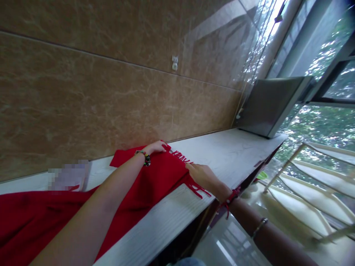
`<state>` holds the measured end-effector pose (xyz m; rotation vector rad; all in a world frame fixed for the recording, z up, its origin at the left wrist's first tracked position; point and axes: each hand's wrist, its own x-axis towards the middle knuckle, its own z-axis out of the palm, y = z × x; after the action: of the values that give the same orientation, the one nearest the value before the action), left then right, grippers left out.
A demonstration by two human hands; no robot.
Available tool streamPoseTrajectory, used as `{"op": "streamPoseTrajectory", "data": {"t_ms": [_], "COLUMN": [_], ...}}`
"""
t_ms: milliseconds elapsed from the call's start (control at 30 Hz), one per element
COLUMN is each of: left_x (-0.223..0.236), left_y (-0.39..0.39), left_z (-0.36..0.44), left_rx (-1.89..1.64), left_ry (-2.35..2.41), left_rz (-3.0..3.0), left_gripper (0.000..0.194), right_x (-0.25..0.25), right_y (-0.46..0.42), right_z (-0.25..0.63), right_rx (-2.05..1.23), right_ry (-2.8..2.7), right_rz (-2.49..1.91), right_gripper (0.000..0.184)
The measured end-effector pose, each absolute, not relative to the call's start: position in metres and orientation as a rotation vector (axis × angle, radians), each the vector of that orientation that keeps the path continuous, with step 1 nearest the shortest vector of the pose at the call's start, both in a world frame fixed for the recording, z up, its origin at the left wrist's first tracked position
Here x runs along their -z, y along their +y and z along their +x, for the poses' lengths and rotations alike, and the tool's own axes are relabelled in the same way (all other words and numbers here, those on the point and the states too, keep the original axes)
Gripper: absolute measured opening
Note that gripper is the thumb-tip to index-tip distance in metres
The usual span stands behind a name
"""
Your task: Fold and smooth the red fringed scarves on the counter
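A red scarf [149, 184] with a fringed end lies along the white countertop and runs off to the lower left. My left hand [155, 147], with a beaded bracelet at the wrist, grips the scarf's far edge near the wall. At the fringed end, my right hand [203, 177] has its fingers closed on the scarf's near corner. Loose fringe strands [181, 157] lie on the counter between the hands, and more hang by the right wrist. My right fingertips are partly hidden by the hand.
The white countertop [222, 147] stretches right to a grey metal appliance [269, 107] by the window. A brown tiled wall [111, 92] stands behind. A blurred pale packet [69, 177] lies at left. Off the counter's right edge stands a cream tiered rack [302, 199].
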<state>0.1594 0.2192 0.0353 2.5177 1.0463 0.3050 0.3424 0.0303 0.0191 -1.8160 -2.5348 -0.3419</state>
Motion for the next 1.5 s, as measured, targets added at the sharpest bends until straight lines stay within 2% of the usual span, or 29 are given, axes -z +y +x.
{"op": "streamPoseTrajectory", "data": {"t_ms": [267, 433, 667, 967, 1133, 1333, 1500], "left_x": [-0.035, -0.037, -0.023, -0.014, -0.016, -0.019, -0.022], "left_y": [0.195, 0.136, 0.035, -0.001, -0.009, -0.011, -0.030], "left_z": [0.151, 0.124, 0.067, 0.011, -0.025, -0.097, -0.177], "left_rx": [-0.430, -0.528, -0.174, -0.005, -0.021, -0.037, -0.075], "left_ry": [1.154, 1.155, 0.853, 1.064, 1.321, 1.648, 2.113], "left_rz": [2.597, 2.780, 2.884, 2.912, 2.925, 2.866, 2.598], "left_gripper": [0.033, 0.042, 0.039, 0.039, 0.039, 0.041, 0.048], "right_x": [-0.013, -0.018, -0.032, -0.041, -0.058, -0.023, 0.012], "right_y": [0.037, 0.037, 0.028, 0.015, -0.001, -0.005, 0.000], "right_z": [0.346, 0.347, 0.339, 0.326, 0.267, 0.159, 0.114], "right_rx": [0.294, 0.273, 0.414, 0.412, 0.529, 0.117, -0.142], "right_ry": [-2.463, -2.500, -2.565, -2.667, -2.588, -2.709, -2.557], "right_rz": [-1.720, -1.765, -1.845, -1.961, -1.621, -1.006, -1.095], "right_gripper": [0.025, 0.027, 0.026, 0.029, 0.026, 0.036, 0.045]}}
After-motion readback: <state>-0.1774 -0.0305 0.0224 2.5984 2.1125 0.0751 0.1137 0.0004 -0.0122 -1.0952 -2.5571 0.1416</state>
